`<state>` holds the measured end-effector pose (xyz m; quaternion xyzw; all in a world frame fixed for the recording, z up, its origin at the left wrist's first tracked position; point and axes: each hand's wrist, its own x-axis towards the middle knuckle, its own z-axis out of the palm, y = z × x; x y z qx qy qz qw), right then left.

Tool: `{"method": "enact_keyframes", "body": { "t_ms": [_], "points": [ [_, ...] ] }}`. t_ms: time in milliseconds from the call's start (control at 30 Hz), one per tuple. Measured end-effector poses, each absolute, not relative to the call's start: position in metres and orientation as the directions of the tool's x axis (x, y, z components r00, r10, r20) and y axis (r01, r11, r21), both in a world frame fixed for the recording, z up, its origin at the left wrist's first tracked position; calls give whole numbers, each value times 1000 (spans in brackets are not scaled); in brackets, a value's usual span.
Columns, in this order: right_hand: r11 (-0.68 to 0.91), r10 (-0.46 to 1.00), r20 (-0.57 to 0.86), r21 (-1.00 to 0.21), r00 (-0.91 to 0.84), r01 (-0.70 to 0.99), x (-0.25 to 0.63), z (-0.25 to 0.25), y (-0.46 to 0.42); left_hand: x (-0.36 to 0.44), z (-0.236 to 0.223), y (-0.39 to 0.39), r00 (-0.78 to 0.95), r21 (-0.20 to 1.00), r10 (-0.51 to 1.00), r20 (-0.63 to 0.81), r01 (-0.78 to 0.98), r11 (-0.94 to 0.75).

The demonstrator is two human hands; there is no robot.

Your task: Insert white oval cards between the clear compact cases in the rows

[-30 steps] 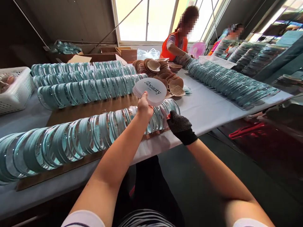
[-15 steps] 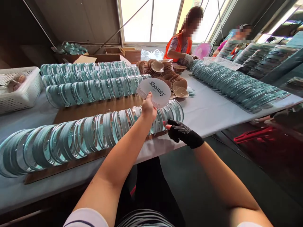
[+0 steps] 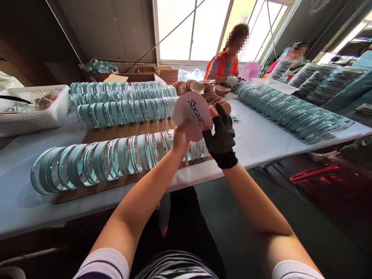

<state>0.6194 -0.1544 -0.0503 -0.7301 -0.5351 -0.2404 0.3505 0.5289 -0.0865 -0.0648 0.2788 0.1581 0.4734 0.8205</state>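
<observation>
My bare left hand [image 3: 181,140] is closed on a stack of round white cards [image 3: 187,110] printed "Sbeauty", held up over the table with the thumb on the face. My right hand [image 3: 221,133], in a black dotted glove with bare fingertips, pinches the right edge of the cards; how many it grips I cannot tell. Below them, a long front row of clear, teal-tinted round pieces [image 3: 101,161] stands on edge on brown cardboard [image 3: 84,192]. The cards and hands cover part of its right end.
Three similar rows [image 3: 124,110] stand behind, with brown shell-shaped pieces [image 3: 197,87] to their right. More rows [image 3: 287,108] lie along the table's right side. A white basket [image 3: 52,110] is at left. A co-worker in an orange vest [image 3: 222,64] works across the table [image 3: 255,143].
My right hand has come away from the front row and risen to the right edge of the cards. The cards have tilted in my left hand, which still holds them.
</observation>
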Motion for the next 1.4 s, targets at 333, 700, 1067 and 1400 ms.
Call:
{"method": "enact_keyframes", "body": {
  "t_ms": [333, 700, 1067, 1400],
  "points": [
    [-531, 536, 487, -440, 689, 724, 606, -54, -252, 524, -43, -39, 402, 540, 905, -136, -736, 408],
    [-576, 817, -7, -52, 576, 816, 585, -61, -195, 527, -59, -27, 386, 516, 887, -254, -722, 462],
    [-505, 843, 201, -20, 499, 863, 592, -85, -177, 528, -59, -28, 416, 475, 873, -254, -732, 487],
    [-473, 853, -116, -584, 509, 660, 582, -106, -188, 527, -61, -31, 412, 502, 872, -266, -713, 490]
  ]
}}
